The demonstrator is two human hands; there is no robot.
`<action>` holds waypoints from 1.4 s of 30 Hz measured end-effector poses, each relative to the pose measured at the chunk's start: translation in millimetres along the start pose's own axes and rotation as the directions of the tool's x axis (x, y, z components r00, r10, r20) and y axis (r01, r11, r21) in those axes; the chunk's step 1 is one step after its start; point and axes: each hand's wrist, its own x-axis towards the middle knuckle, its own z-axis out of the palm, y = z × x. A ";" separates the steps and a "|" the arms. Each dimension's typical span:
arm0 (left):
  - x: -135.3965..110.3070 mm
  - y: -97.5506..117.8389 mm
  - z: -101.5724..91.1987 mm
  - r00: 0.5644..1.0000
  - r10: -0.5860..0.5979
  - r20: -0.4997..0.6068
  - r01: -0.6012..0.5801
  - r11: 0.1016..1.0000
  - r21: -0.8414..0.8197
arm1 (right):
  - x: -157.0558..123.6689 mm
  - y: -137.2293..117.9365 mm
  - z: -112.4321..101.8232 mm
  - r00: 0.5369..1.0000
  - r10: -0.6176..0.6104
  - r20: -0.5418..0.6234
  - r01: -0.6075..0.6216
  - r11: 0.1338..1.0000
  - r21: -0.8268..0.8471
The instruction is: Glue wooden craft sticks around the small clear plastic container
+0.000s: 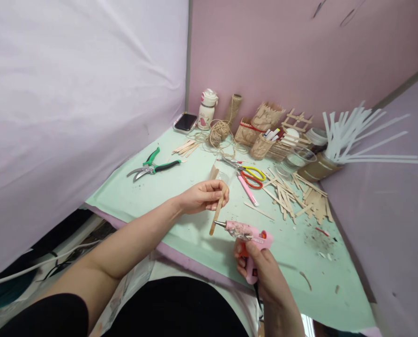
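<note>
Between the fingers and thumb of my left hand (209, 195) is a wooden craft stick (217, 215), its lower end pointing toward me. My right hand (261, 267) is wrapped round the handle of a pink glue gun (249, 235). The gun's metal nozzle is at the lower part of the stick; whether it touches cannot be made out. Just beyond my left hand stands a clear container (224, 177), partly hidden, with a short piece of wood (214, 172) beside it.
Green-handled pruning shears (153, 167) lie left. Scissors (253, 177), a pink cutter (247, 189) and loose craft sticks (282, 194) lie right. Behind are a phone (185, 122), a bottle (206, 110), twine (219, 133), a pen cup (261, 147) and a holder of white strips (317, 166).
</note>
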 end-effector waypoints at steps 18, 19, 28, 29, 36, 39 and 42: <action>-0.7 0.7 -0.5 1.000 0.015 0.025 -0.013 0.997 -0.072 | -0.1 0.7 -1.5 0.998 -0.009 0.058 0.006 0.999 0.046; -0.8 0.5 -0.4 0.999 0.011 0.036 -0.009 0.997 -0.070 | 0.6 1.6 -1.9 0.998 -0.012 0.055 0.010 0.999 0.045; -0.9 -0.4 0.3 0.999 0.000 0.045 0.003 0.998 -0.063 | -0.7 1.1 1.3 0.997 -0.067 0.047 0.064 0.995 0.073; -0.9 -0.6 0.0 0.999 0.001 0.047 0.002 0.998 -0.064 | -0.9 0.5 1.7 0.996 -0.071 0.044 0.068 0.995 0.070; -0.7 -1.1 -1.7 1.000 -0.002 0.024 0.003 0.999 -0.050 | -0.7 -1.9 -0.3 0.999 -0.017 0.049 0.016 1.000 0.009; -0.6 -0.2 -1.3 1.000 0.001 0.015 0.000 0.999 -0.047 | -2.6 -2.8 0.8 0.998 0.005 0.062 -0.005 1.000 -0.002; -0.3 0.0 -1.1 0.999 -0.003 0.033 0.005 0.999 -0.051 | -4.9 -5.0 5.5 0.999 -0.025 0.046 0.023 0.999 0.036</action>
